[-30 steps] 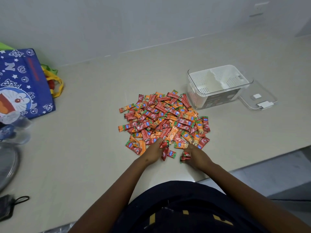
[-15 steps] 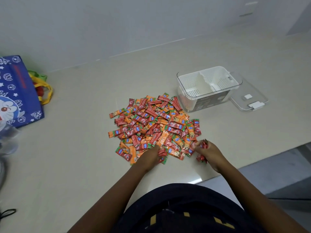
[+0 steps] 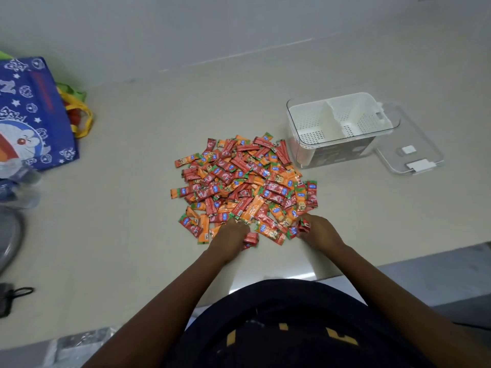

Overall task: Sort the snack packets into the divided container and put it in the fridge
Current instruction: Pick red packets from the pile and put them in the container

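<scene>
A heap of red and orange snack packets [image 3: 244, 184] lies in the middle of the beige counter. The divided container [image 3: 297, 120], clear with a white perforated insert and a middle divider, stands behind and to the right of the heap with both halves bare. My left hand [image 3: 231, 236] sits at the heap's near edge, fingers curled round red packets [image 3: 251, 239]. My right hand [image 3: 317, 231] is at the heap's near right edge and grips a few red packets [image 3: 303, 226].
The container's clear lid [image 3: 414, 155] lies flat just right of it. A blue cartoon bag [image 3: 29, 115] with yellow handles leans at the far left. A dark strap [image 3: 16, 293] lies at the left edge. The counter's front edge [image 3: 398, 257] runs close to my body.
My right hand has moved back in from the right to the heap's near edge, still gripping red packets. My left hand stays at the heap's front. The camera tilted slightly.
</scene>
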A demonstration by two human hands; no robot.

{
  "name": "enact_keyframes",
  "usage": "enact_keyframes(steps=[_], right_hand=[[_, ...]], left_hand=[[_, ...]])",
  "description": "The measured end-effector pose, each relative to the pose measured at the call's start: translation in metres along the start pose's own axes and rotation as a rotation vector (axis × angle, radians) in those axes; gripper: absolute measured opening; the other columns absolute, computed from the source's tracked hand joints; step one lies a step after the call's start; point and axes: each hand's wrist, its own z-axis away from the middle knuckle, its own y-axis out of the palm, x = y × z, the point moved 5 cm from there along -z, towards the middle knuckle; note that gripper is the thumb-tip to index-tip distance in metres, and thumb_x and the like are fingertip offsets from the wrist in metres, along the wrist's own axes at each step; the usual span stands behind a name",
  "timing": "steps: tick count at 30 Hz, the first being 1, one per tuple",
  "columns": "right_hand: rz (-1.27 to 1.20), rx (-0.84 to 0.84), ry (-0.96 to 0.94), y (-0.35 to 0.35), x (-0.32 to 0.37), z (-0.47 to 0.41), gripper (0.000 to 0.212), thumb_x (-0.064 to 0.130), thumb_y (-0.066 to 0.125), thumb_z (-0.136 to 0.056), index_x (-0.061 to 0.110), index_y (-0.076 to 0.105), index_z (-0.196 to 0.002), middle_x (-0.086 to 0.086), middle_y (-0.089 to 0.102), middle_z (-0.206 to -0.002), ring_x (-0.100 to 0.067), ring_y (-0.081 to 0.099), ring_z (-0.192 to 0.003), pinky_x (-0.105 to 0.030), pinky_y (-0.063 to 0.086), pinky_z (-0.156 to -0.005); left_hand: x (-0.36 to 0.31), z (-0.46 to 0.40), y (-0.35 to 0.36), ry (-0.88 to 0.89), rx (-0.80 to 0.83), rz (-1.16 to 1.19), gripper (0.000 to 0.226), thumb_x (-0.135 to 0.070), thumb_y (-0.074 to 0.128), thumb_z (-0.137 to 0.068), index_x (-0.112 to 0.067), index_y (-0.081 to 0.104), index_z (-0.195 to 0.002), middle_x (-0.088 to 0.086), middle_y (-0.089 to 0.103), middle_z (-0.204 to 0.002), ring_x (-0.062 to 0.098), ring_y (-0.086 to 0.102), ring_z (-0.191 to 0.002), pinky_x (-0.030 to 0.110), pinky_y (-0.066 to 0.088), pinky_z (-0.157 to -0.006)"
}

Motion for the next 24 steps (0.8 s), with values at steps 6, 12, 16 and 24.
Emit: enact_keyframes(steps=[6,12,16,24], right_hand=[[0.044,0.101,0.023,-0.002,-0.010,-0.009,0.031,0.024,0.066,-0.086,0.013,0.062,-0.114,-0.012,0.057,-0.115,-0.025,0.058,-0.099,-0.029,0.046,-0.083],[-0.508,0.018,0.170,-0.031,-0.024,-0.007,0.018,0.020,0.060,-0.088,0.017,0.059,-0.107,-0.004,0.069,-0.102,-0.019,0.066,-0.087,-0.034,0.052,-0.076],[-0.661,-0.004,0.250,-0.040,-0.036,-0.023,0.035,0.037,0.070,-0.080,0.018,0.059,-0.107,-0.003,0.071,-0.100,-0.021,0.069,-0.089,-0.044,0.056,-0.085],[-0.452,-0.224,0.334,-0.055,-0.042,-0.055,0.038,0.041,0.074,-0.076,0.009,0.065,-0.093,-0.007,0.070,-0.093,-0.021,0.064,-0.081,-0.034,0.051,-0.072]], left_hand=[[-0.011,-0.010,-0.023,-0.135,-0.073,0.405,0.033,-0.019,0.041,-0.088,-0.020,0.056,-0.118,0.016,0.058,-0.108,0.028,0.056,-0.092,0.034,0.049,-0.081],[-0.029,-0.050,-0.041,-0.114,-0.030,0.288,0.039,-0.005,0.052,-0.088,-0.011,0.049,-0.127,0.013,0.063,-0.114,0.031,0.059,-0.097,0.034,0.044,-0.074],[-0.038,-0.063,-0.032,-0.020,0.082,0.101,0.029,-0.009,0.056,-0.086,-0.015,0.062,-0.113,0.012,0.064,-0.112,0.031,0.057,-0.103,0.037,0.047,-0.082],[-0.044,-0.070,-0.023,0.062,0.144,-0.153,0.031,-0.001,0.050,-0.087,-0.007,0.061,-0.116,0.014,0.054,-0.118,0.030,0.048,-0.108,0.042,0.047,-0.086]])
